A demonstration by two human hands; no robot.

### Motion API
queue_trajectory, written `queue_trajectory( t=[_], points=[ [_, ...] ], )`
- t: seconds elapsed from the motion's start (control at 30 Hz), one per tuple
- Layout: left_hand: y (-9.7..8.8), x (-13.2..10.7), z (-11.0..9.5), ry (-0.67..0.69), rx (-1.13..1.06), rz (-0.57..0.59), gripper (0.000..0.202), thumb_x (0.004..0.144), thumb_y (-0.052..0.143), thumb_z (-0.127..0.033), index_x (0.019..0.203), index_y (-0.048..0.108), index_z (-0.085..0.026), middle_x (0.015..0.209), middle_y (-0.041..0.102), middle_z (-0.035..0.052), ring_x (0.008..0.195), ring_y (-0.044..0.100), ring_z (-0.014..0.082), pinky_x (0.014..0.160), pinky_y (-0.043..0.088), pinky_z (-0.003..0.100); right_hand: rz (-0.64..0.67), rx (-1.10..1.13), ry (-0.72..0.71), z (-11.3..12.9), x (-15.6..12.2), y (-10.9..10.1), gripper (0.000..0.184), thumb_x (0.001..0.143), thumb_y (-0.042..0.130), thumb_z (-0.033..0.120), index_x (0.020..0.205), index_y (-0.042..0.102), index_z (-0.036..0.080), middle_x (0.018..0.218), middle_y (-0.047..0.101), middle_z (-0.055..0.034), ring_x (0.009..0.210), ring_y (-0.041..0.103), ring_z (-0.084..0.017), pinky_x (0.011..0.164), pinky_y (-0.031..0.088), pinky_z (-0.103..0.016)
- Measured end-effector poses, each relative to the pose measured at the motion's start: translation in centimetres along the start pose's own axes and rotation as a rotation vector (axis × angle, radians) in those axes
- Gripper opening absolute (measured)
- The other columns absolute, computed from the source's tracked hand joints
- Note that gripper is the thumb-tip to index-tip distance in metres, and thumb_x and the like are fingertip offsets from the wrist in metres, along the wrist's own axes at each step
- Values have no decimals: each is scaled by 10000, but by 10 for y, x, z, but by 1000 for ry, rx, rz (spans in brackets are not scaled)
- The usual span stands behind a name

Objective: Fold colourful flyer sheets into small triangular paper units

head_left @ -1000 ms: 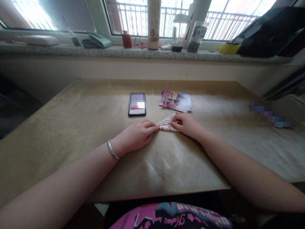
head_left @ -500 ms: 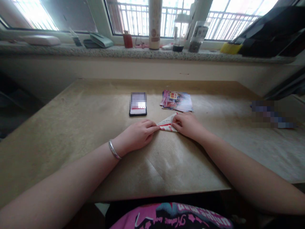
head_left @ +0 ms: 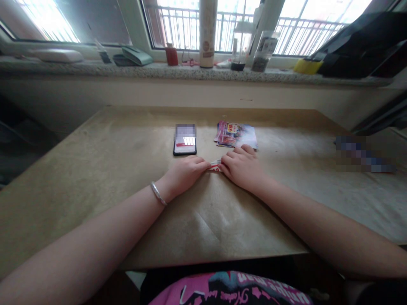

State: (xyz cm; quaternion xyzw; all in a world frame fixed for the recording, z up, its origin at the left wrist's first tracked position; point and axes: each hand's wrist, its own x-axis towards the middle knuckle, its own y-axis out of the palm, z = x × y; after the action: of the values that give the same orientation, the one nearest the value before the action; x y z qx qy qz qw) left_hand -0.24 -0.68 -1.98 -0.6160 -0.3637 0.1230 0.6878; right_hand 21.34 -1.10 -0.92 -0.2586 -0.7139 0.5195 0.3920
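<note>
Between my two hands lies a small folded piece of printed paper [head_left: 215, 166], white with red print, on the tabletop. My left hand [head_left: 188, 173] is closed, its fingertips pinching the paper's left end. My right hand [head_left: 240, 166] is closed over the right part, fingers bent and pressed on it, so most of the paper is hidden. Just beyond my left hand a phone [head_left: 185, 146] lies face up with its screen lit. A stack of colourful printed leaflets [head_left: 237, 134] lies just beyond my right hand.
The table [head_left: 127, 140] reaches to the wall under a stone windowsill [head_left: 178, 73]. On the sill stand a tall cylindrical container [head_left: 208, 46], a red bottle [head_left: 171, 56], clear containers and a black bag [head_left: 356, 51]. A blurred bluish item [head_left: 365, 156] lies at the right.
My right hand has moved left along the paper and now covers most of it. Less of the paper shows. My left hand has shifted slightly, still at the left end.
</note>
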Motion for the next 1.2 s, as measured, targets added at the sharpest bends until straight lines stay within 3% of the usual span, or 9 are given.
queue_trajectory(
  t=[0.33,0.5,0.8,1.2],
  points=[
    [5,-4,10,65,-122,-31,279,952,457,-208,1106,686,-248,943,682,45,818,598,129,733,487,239,177,230,106,-2,18,7,240,909,445,305,853,639,175,942,710,-84,887,613,-221,817,369,-343],
    [0,-6,6,75,-139,-5,313,954,446,-213,1185,650,-266,1026,684,48,882,611,136,785,503,259,178,326,146,-6,16,12,178,878,518,304,835,639,180,906,714,-67,856,622,-207,770,396,-307],
    [-2,-8,1,51,-42,10,271,930,481,-192,1113,678,-220,1029,687,43,908,613,158,797,514,278,187,351,170,-8,17,16,184,872,540,325,799,637,186,890,706,-63,838,614,-205,714,400,-291],
    [-5,-9,-3,22,44,27,248,928,481,-225,1065,687,-222,1009,682,32,890,619,166,761,513,273,209,239,121,-5,17,13,205,902,501,316,870,645,173,952,711,-73,886,624,-229,750,388,-318]
  ],
)
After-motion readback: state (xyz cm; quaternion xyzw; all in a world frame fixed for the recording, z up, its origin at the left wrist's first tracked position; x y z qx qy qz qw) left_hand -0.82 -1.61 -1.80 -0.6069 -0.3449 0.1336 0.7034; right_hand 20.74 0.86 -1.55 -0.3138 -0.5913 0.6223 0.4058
